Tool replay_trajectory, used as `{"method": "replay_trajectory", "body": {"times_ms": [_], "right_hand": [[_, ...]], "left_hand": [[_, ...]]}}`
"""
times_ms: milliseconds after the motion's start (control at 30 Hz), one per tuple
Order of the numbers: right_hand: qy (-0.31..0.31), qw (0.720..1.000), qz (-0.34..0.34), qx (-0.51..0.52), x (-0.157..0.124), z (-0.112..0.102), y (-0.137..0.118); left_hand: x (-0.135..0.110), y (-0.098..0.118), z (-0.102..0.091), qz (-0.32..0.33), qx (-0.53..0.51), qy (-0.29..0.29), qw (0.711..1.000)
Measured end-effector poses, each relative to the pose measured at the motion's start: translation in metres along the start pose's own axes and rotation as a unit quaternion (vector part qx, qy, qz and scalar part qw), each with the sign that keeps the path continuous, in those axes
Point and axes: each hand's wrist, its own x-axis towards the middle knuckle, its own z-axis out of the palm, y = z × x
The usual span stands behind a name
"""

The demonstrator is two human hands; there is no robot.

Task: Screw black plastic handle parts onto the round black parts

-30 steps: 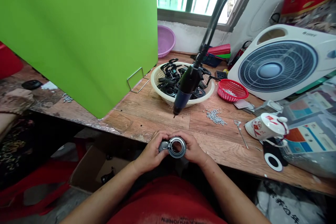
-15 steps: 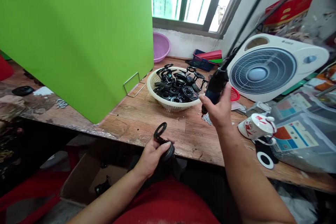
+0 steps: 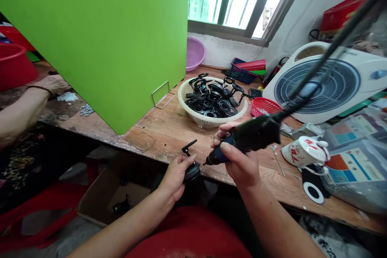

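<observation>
1. Well to the left of your left hand, a co-worker's hand (image 3: 57, 84) is partly covered by the green panel (image 3: 121, 48), which screens off whatever lies behind it.
2. Your left hand (image 3: 177, 173) pinches the black part (image 3: 192, 172) by its round body, thumb on top; the fingers underneath are hidden. The part's ring end, nearly edge-on, stands above your thumb and slants up to the right.
3. Beyond your two hands, the cream basket (image 3: 211, 122) holds similar black parts, too tangled to count.
4. Your right hand (image 3: 244, 167) wraps around the screwdriver (image 3: 250, 135), its long axis sloping down leftward, bit just beside the black part; contact is hard to make out. Its cable (image 3: 332, 53) crosses the fan (image 3: 314, 80).
5. Right of your right hand sits a lidded mug (image 3: 304, 151).
</observation>
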Motion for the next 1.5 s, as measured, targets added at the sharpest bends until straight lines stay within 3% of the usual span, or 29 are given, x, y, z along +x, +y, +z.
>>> {"method": "replay_trajectory", "body": {"times_ms": [200,500,833,1100,1200,1333,1500], "right_hand": [[-0.003,0.997,-0.082,0.013,-0.012,0.014,-0.009],[-0.006,0.994,-0.108,-0.02,-0.016,0.015,-0.011],[0.004,0.993,-0.074,-0.092,-0.03,0.01,-0.012],[0.014,0.987,-0.133,-0.089,-0.027,0.013,-0.014],[0.018,0.989,-0.122,-0.083,-0.028,0.013,-0.015],[-0.027,0.994,-0.066,-0.086,-0.036,0.012,-0.014],[0.021,0.997,-0.031,-0.066,-0.035,0.01,-0.008]], "left_hand": [[0.0,-0.002,0.002,-0.008,0.003,-0.009,1.0],[-0.006,-0.001,0.007,-0.038,0.003,-0.003,0.999],[-0.006,-0.003,0.009,-0.041,0.004,-0.01,0.999],[-0.013,0.004,0.014,-0.012,0.02,-0.024,0.999],[-0.015,0.001,0.013,-0.042,0.028,-0.032,0.998],[-0.017,-0.012,0.008,-0.109,0.038,-0.105,0.988],[-0.02,-0.02,0.004,-0.134,0.035,-0.118,0.983]]}}
